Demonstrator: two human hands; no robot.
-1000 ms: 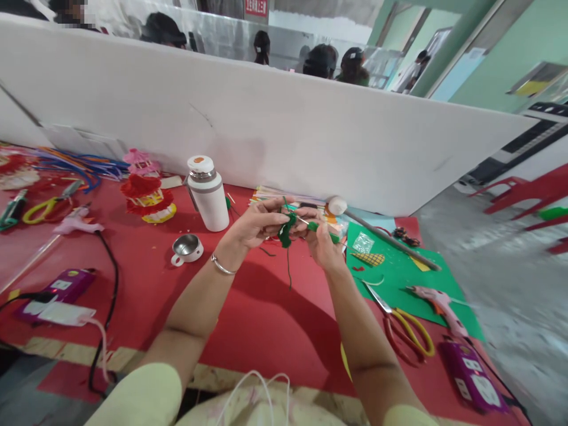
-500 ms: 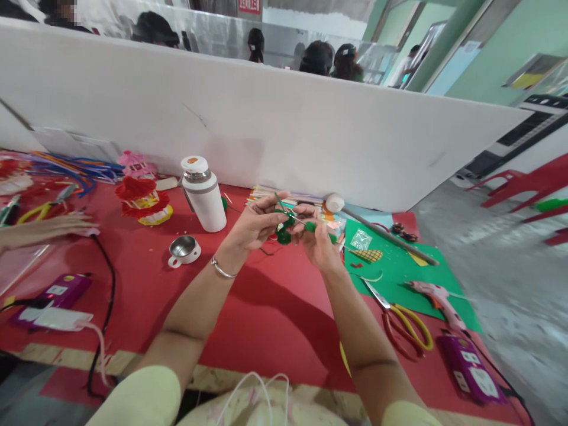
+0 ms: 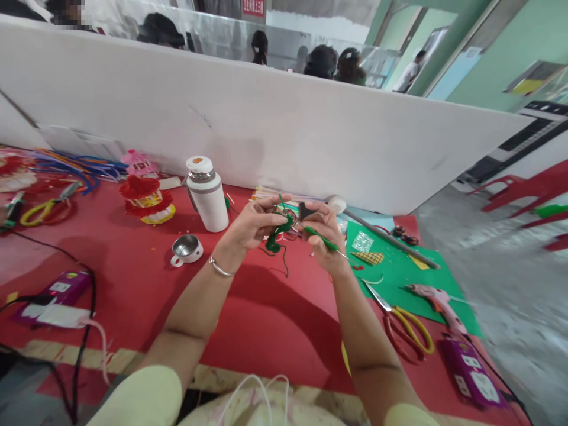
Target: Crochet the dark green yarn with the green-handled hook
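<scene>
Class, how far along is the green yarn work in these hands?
Already formed: a short, dark green yarn piece, pinched in the left hand. In hand: a slim, green-handled metal tool, in the right hand. Left: it looks unfinished, since a loose green strand hangs below; how much remains, I cannot tell.

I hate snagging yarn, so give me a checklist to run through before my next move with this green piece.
1. Left hand has the green yarn piece: ok, pinched between the fingers.
2. Right hand has the green-handled hook: ok.
3. Hook tip caught in a loop: cannot tell; too small and partly hidden by fingers.
4. Loose yarn end apart from the scissors: ok, it hangs below the piece, well to their left.
5. Glue gun off the green sheet: not ok, it lies partly on it.
6. Lid on the white bottle: ok, bottle upright.
</scene>
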